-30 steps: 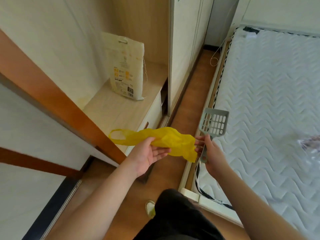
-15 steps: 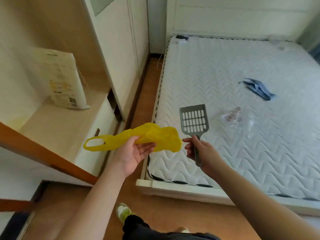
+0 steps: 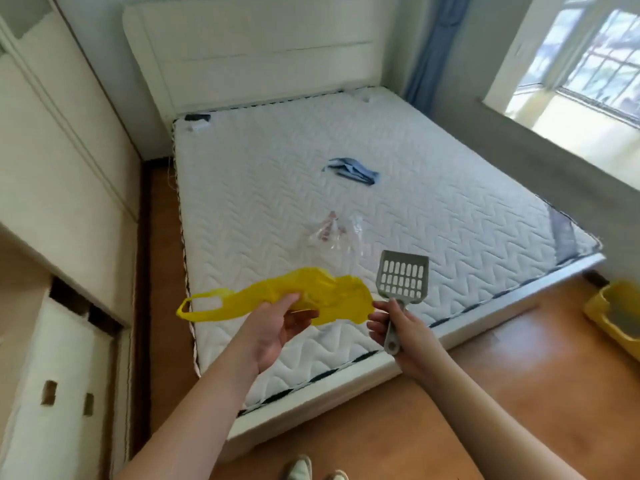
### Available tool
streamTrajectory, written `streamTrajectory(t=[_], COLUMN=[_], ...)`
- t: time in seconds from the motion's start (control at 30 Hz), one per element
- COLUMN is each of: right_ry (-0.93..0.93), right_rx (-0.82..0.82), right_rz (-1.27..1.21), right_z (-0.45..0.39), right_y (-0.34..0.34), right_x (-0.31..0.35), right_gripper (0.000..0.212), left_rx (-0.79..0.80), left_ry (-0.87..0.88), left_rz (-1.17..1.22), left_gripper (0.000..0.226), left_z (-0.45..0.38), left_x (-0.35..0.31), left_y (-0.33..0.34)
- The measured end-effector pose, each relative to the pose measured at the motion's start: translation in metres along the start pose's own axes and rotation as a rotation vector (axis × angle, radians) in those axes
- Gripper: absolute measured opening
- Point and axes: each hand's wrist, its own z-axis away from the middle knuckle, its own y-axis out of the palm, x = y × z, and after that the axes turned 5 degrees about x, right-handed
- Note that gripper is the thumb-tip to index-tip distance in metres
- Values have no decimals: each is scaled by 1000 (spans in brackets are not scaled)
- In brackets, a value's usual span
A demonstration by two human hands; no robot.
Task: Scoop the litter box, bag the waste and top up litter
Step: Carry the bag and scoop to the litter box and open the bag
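A crumpled yellow plastic bag (image 3: 311, 297) stretches between my hands above the foot of the bed. My left hand (image 3: 273, 327) holds it from below, thumb over it, with its handle loop hanging out to the left. My right hand (image 3: 398, 327) grips the handle of a grey slotted litter scoop (image 3: 403, 278), blade pointing up, and its fingertips touch the bag's right end. A yellow litter box (image 3: 613, 317) with grey litter sits on the floor at the far right, partly cut off by the frame edge.
A bare white quilted mattress (image 3: 433, 202) on a white bed frame fills the middle, with a blue cloth (image 3: 353, 169) and a clear plastic wrapper (image 3: 334, 233) on it. White wardrobe and drawers (image 3: 62, 188) stand left. Wooden floor (image 3: 519, 368) lies below; a window is at upper right.
My view has swung right, from the shelf with the litter sack to the bed, bringing the yellow litter box into view. Both hands keep their hold on the bag and scoop.
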Motion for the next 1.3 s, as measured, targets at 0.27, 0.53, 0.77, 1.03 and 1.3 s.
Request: streamTrajectory(t=[0.27, 0.53, 0.77, 1.03, 1.3], right_ry=[-42, -136, -245, -318, -375], right_rx=[-281, -557, -761, -828, -907], right_rz=[-73, -192, -284, -253, -296], right_z=[48, 92, 142, 193, 241], right_y=[-50, -88, -142, -232, -331], right_x=[7, -15, -17, -2, 17], right_gripper=[39, 38, 40, 44, 43], left_rx=[238, 478, 612, 701, 722], left_ry=[-160, -322, -407, -467, -500], left_rz=[-143, -270, -356, -480, -646], left_gripper=[15, 18, 17, 19, 19], left_z=[-35, -51, -45, -31, -17], left_x=[15, 54, 94, 161, 223], left_y=[70, 136, 205, 308, 409])
